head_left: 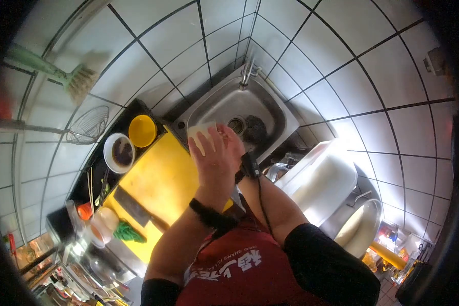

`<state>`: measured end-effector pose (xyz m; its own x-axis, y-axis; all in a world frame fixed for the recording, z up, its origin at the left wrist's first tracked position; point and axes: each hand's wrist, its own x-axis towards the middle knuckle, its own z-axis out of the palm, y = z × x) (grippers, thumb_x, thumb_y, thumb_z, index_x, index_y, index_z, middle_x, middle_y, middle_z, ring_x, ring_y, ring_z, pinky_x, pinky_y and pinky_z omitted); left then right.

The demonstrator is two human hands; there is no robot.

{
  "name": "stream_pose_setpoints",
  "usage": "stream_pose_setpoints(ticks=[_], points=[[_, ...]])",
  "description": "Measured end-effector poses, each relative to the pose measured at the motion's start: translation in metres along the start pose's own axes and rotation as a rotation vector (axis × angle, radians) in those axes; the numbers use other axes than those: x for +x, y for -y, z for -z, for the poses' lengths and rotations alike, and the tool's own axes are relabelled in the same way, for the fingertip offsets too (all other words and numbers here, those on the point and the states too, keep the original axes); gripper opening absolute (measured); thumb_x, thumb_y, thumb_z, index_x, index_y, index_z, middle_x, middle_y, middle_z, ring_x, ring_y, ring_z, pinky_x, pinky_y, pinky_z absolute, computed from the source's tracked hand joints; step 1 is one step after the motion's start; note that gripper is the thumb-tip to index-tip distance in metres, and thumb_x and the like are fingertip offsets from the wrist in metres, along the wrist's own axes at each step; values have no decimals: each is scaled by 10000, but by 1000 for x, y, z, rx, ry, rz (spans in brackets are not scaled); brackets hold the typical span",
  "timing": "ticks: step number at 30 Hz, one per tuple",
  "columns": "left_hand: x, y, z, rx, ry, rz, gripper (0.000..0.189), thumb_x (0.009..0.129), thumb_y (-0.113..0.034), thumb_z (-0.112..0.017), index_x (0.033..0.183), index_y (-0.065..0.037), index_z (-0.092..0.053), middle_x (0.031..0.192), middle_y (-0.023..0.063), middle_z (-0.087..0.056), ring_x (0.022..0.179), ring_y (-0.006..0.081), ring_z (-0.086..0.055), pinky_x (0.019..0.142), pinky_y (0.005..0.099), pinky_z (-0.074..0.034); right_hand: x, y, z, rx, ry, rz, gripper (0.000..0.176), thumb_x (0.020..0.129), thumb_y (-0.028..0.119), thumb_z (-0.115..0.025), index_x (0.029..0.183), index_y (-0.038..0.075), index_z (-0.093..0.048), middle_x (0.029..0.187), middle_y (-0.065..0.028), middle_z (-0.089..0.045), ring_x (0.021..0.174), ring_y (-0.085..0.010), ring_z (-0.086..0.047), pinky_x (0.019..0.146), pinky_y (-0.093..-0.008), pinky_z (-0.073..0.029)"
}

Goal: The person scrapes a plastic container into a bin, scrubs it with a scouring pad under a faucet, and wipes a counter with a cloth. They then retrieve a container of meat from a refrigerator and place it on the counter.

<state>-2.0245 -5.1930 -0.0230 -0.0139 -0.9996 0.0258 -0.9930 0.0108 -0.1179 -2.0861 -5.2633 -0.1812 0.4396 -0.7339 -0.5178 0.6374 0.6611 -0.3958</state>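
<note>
My left hand point(210, 158) lies with slightly spread fingers over a pale whitish object point(201, 130), whose exact nature I cannot make out. My right hand point(232, 145) is curled against the object's right side, partly behind the left hand. Both hands are raised near the left front rim of a steel sink point(224, 107). A dark scouring pad point(255, 129) sits beside the drain in the basin. Left of the hands lies a yellow cutting board point(158, 171), with a cleaver point(131, 205) and a green cloth-like item point(129, 232) on its near left part.
A yellow bowl point(142, 131) and a white bowl of dark liquid point(120, 153) stand beyond the board. The faucet point(247, 74) rises at the sink's back corner. At right are a large white tub point(324, 178) and a round metal pot point(361, 229). A brush point(79, 81) hangs upper left.
</note>
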Motion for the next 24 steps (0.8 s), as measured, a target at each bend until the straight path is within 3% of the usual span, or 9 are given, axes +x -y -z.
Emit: stream_pose_setpoints(ticks=[8,13,15,17,18,20,21,23,24], points=[[1,7,-11,-63,67,39,388,926,-281,-570,1193,-19,-671,1544,239,-374,1394,464,-375,1169,666,-194,-4,9,-3,216,-53,-35,233,1024,237,-543,1034,45,-673,1001,-73,-697,913,-223,-661,858,-381,-545],[3,25,-28,-356,-8,102,331,789,-234,-773,1007,7,-711,1559,255,-351,1377,467,-411,1082,535,-430,10,29,8,40,16,249,264,1038,237,-511,1068,28,-670,1038,-92,-700,969,-242,-661,895,-395,-535],[5,28,-37,-459,-68,107,308,761,-206,-804,954,11,-699,1560,257,-350,1379,465,-418,1065,504,-457,10,41,8,-72,16,328,276,1046,235,-496,1087,22,-667,1046,-96,-700,989,-242,-661,913,-396,-528],[4,32,-48,-562,-130,117,295,733,-178,-835,900,15,-687,1561,259,-348,1381,462,-424,1048,472,-483,-3,60,-15,-410,-143,373,277,1035,212,-512,1137,-4,-652,1119,-132,-685,1075,-289,-646,986,-415,-502],[4,33,-58,-698,-119,153,281,717,-146,-849,868,11,-670,1565,261,-343,1395,459,-414,1070,469,-466,-4,63,-18,-421,-138,368,277,1035,212,-512,1137,-4,-652,1119,-132,-685,1075,-289,-646,986,-415,-502],[2,33,-81,-840,-117,202,277,700,-114,-862,835,6,-653,1569,262,-339,1410,456,-403,1091,467,-449,-8,66,-25,-1571,-5,1018,297,1007,198,-541,1187,-23,-627,1211,-169,-655,1161,-345,-612,1041,-442,-479],[0,32,-93,-884,-155,212,262,695,-92,-855,849,-4,-663,1574,251,-338,1393,443,-428,1079,451,-461,-11,70,-30,-1577,8,1015,297,1007,198,-541,1187,-23,-627,1211,-169,-655,1161,-345,-612,1041,-442,-479],[-3,27,-107,-934,-194,231,254,690,-70,-849,863,-14,-672,1579,239,-338,1376,430,-452,1067,434,-474,-24,82,-45,-2116,354,1081,342,947,130,-614,1265,4,-619,1287,-189,-626,1210,-376,-600,1020,-439,-498],[-4,22,-111,-987,-144,266,255,691,-70,-851,861,-13,-670,1580,239,-340,1366,431,-467,1063,430,-478,-24,82,-42,-2123,363,1077,342,947,130,-614,1265,4,-619,1287,-189,-626,1210,-376,-600,1020,-439,-498]])
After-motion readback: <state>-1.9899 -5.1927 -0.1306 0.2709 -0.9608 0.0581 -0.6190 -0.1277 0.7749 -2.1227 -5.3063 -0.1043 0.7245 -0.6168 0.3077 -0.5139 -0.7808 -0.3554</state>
